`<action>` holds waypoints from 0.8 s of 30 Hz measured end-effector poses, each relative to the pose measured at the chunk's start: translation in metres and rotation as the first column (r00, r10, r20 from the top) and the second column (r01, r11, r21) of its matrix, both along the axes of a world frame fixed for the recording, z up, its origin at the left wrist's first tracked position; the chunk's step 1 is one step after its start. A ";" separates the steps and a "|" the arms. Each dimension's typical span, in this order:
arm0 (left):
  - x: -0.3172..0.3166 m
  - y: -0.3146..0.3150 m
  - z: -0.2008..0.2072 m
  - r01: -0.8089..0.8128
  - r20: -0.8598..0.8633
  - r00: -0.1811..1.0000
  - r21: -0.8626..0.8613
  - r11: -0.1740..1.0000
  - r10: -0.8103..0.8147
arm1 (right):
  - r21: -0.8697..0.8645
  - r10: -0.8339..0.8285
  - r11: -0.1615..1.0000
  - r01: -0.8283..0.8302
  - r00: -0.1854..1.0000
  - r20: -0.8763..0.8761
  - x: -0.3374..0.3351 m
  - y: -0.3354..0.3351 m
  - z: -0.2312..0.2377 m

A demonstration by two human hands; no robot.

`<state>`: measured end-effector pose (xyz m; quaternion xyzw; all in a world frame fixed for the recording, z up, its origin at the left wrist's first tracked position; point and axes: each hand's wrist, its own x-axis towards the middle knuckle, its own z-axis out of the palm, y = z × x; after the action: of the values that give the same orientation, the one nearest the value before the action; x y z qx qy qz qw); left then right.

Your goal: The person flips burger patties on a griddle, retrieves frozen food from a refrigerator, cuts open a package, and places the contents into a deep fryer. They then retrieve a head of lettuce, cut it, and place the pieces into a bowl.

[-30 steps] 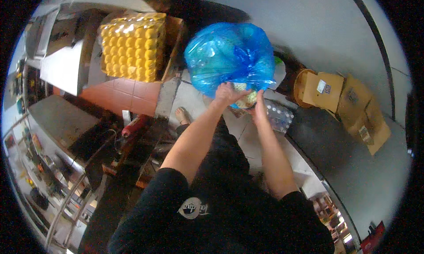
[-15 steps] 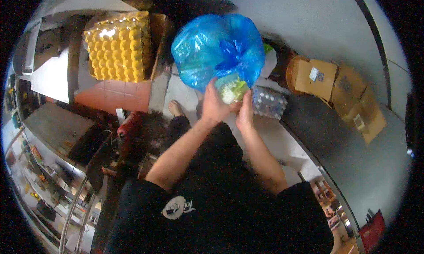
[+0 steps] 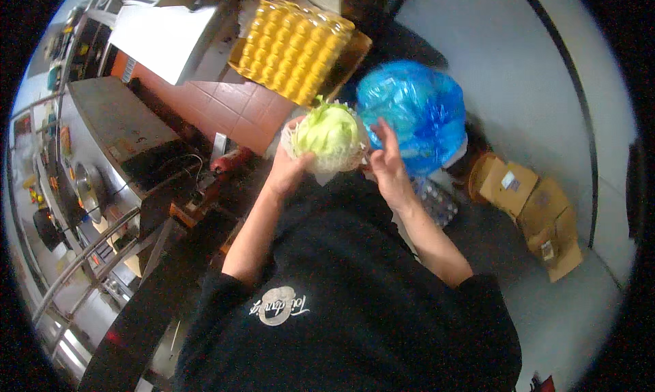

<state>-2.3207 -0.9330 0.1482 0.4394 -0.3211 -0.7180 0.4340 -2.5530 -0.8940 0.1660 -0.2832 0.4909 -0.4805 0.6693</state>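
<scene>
A pale green head of lettuce (image 3: 329,134) sits in front of me, with a whitish net-like wrap around its lower part and sides. My left hand (image 3: 290,161) is closed on it from the left, the thumb lying across its near side. At its right edge is my right hand (image 3: 387,161), its fingers spread. Whether those fingertips touch the wrap I cannot tell. Just beyond the right hand stands a full blue plastic bag (image 3: 416,105).
Stacked yellow egg trays (image 3: 293,47) lie in a cardboard box at the far side. An opened cardboard box (image 3: 532,201) is on the right. A clear pack of bottles (image 3: 433,201) lies below the blue bag. Metal counters and rails (image 3: 89,255) run along the left.
The lettuce has moved left, away from the blue bag, and now shows its rounded leafy side. My right hand has opened. The view has turned, shifting the surroundings rightward.
</scene>
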 end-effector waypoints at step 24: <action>0.337 -0.189 0.018 -0.305 -0.285 0.911 0.021 0.952 0.298 | -0.488 -0.120 0.529 -0.694 0.508 -0.853 0.361 -0.277 0.060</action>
<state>-1.9836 -1.1217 0.1666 0.3705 -0.1922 -0.6941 0.5865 -2.1918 -1.1712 0.2262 -0.8233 0.4035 -0.3185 0.2408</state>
